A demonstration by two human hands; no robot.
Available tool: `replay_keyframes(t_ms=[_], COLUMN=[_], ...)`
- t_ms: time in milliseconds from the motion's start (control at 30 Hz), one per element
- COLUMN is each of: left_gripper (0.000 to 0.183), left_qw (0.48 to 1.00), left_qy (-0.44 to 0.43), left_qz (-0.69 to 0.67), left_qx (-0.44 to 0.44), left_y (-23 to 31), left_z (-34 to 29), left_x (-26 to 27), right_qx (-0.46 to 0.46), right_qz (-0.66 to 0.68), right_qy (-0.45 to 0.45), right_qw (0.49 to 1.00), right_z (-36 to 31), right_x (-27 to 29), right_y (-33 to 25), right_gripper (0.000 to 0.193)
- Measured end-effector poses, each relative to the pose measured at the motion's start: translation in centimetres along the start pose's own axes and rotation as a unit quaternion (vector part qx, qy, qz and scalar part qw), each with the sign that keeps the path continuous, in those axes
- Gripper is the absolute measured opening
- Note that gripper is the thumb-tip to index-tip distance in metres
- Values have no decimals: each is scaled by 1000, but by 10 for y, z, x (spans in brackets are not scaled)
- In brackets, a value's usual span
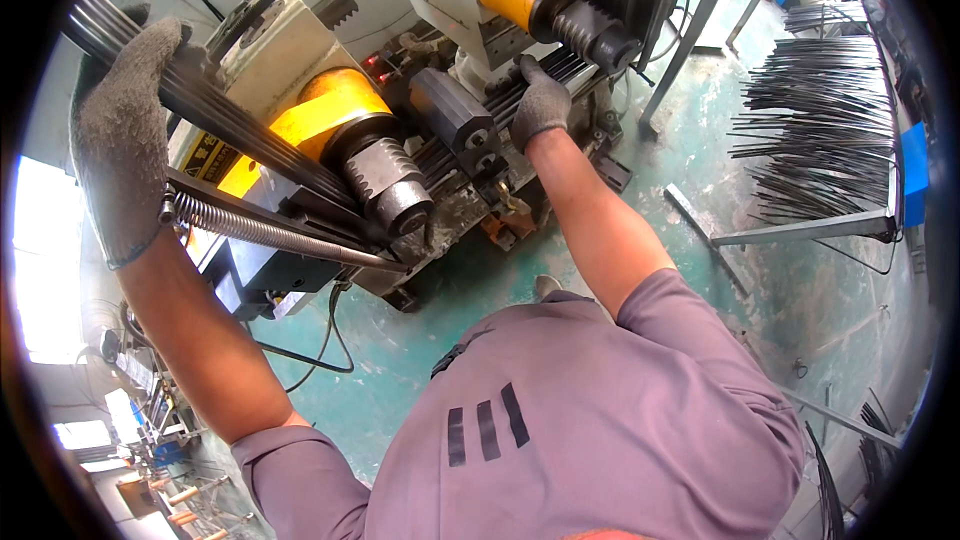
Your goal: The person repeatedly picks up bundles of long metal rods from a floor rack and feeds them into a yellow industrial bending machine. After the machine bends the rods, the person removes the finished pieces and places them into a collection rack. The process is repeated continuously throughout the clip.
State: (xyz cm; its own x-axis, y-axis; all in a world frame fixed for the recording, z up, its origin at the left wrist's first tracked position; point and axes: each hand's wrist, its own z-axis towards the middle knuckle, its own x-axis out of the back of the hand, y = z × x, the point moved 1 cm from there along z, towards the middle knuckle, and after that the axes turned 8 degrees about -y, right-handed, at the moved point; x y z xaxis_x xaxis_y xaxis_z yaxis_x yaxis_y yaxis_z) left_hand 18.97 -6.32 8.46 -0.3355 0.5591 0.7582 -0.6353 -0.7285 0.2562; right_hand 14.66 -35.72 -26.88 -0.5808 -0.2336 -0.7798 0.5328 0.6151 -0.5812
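Left grip (128, 105), by the machine (288, 48), is closed round dark rods (255, 140) slanting across it; whether the right grip (542, 107) is closed cannot be told. Rod-handling seems in hand; steady support is apparently called for next. Two yellow guards (350, 98), two toothed rollers (383, 172) and one spring (270, 234) are counted; overlapping rods cannot be.

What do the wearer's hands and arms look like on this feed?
The left hand and right hand wear grey fabric work gloves. Forearms are bare below short mauve-grey sleeves; the matching shirt carries three dark bars.
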Motion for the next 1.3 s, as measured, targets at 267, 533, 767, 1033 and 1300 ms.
replay_keyframes(t_ms=[267,533,767,1033,1300], left_gripper=[40,31,27,35,35], left_qw=[986,974,974,956,954], left_qy=[-49,-18,-128,-167,-197], left_qz=[-158,-208,-177,-191,-211], left_qx=[-7,86,60,146,78], left_y=[-11,-9,-33,-21,-28], left_z=[4,1,-7,-14,-16], left_x=[2,9,20,23,28], right_qx=[-12,-6,-70,-60,-106], right_qz=[31,25,41,24,63], right_qy=[-11,-11,-3,-5,-27], right_qw=[999,1000,997,998,992], right_z=[5,3,-34,-36,-35], right_x=[2,5,3,3,5], right_y=[3,4,-9,-12,-8], right_gripper=[14,27,22,22,19])
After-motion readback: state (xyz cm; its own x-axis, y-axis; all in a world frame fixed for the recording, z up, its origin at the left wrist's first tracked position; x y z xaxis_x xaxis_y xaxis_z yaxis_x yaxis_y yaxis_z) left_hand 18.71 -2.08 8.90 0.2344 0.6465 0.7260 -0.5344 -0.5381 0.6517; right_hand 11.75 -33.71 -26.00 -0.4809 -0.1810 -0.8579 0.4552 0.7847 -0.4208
